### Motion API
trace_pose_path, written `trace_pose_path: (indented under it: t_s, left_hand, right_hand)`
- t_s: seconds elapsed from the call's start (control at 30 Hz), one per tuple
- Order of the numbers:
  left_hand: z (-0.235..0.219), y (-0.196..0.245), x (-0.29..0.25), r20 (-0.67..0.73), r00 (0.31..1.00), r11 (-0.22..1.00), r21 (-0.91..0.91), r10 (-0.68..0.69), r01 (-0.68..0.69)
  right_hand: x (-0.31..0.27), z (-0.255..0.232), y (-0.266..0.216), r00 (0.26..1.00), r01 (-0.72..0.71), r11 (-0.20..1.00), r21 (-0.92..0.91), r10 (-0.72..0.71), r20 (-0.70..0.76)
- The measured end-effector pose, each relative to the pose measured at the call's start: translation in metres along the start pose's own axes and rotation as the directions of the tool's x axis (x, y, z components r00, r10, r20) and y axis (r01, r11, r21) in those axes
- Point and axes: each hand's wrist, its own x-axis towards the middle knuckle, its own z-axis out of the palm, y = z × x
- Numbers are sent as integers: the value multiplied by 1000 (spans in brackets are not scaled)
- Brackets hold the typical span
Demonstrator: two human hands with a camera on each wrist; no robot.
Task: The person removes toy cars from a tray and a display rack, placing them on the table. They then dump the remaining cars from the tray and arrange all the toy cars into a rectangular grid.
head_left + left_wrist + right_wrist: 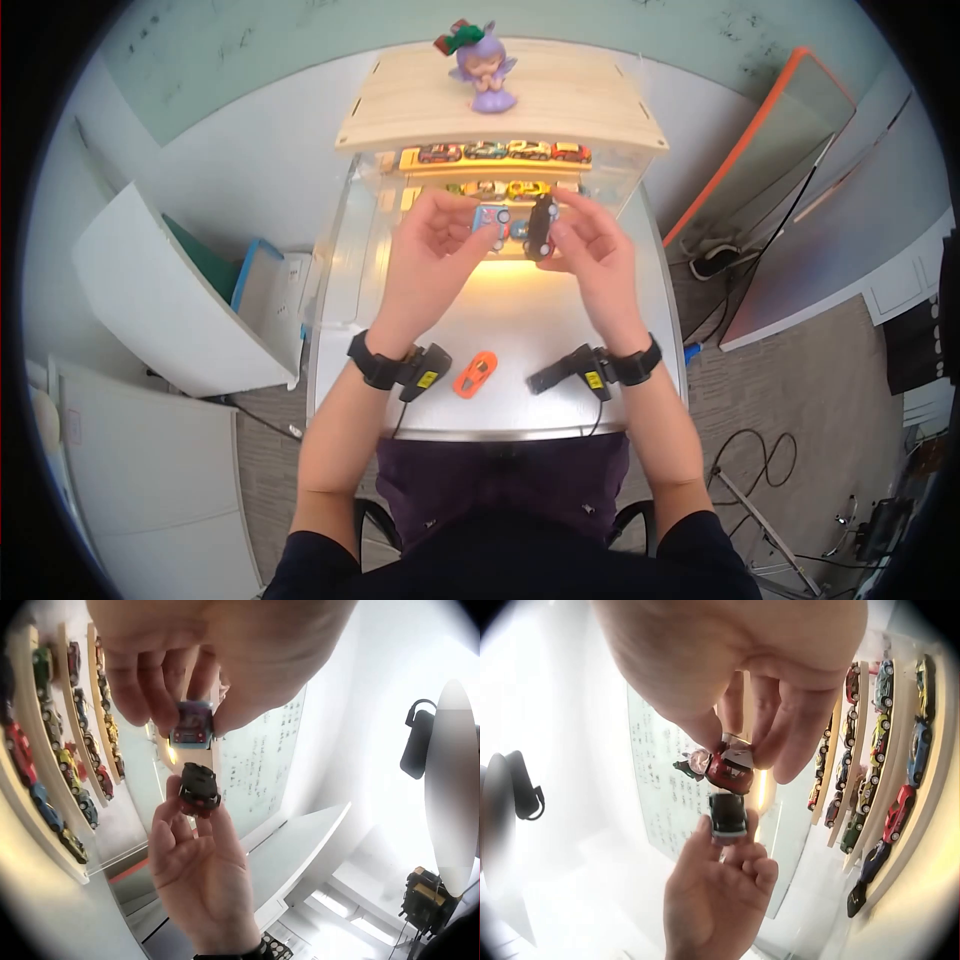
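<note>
In the head view my left hand point(425, 255) pinches a small light blue toy car point(487, 217) between thumb and fingers. My right hand point(602, 255) grips a second toy car point(541, 228), its black underside and wheels facing me. The two cars are held up close together in front of the display case. From the right wrist, this second car point(732, 771) shows a red and white body, and the dark underside of the blue car point(727, 814) appears below it. On the table between my wrists lies an orange toy car point(475, 374).
A wooden-topped display case point(400, 125) stands ahead, its lit shelves point(889, 855) lined with several toy cars. A purple-haired figurine point(484, 70) sits on top. The white table point(510, 405) ends just before my lap. An orange-edged board point(765, 150) leans at right.
</note>
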Motion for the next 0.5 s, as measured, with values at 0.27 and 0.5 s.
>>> trace_pose_path:
  t_s: [0.27, 0.5]
  left_hand:
    - [8, -36, 13, -30, 992, 983, 145, 120, -115]
    - [7, -41, 3, -48, 993, 964, 249, 111, -96]
  right_hand:
    - [8, -2, 34, 999, -2, 996, 88, -2, 52]
    - [2, 6, 44, 998, -46, 993, 107, 41, 48]
